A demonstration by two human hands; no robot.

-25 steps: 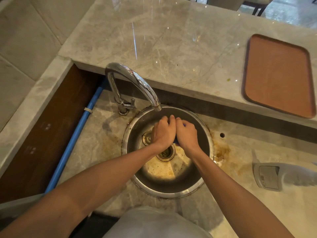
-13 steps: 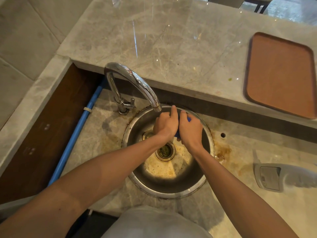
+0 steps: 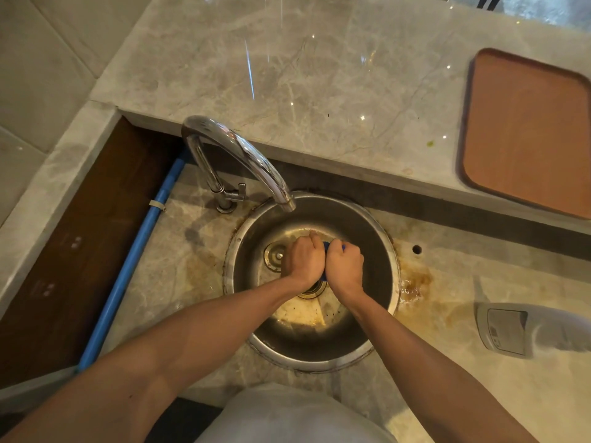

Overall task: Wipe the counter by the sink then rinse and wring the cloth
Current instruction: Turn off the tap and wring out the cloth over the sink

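Head view: left hand [image 3: 303, 260] and right hand [image 3: 345, 265] clenching side by side over round steel sink [image 3: 388, 282], knuckles touching. Blue cloth [image 3: 326, 247] lying squeezed between both fists, only slivers showing at 12 and 6 o'clock of grip. Faucet [image 3: 243, 155] spout hanging at 11 o'clock of hands. Wooden tray [image 3: 524, 129] sitting at 2 o'clock on raised counter [image 3: 319, 84].
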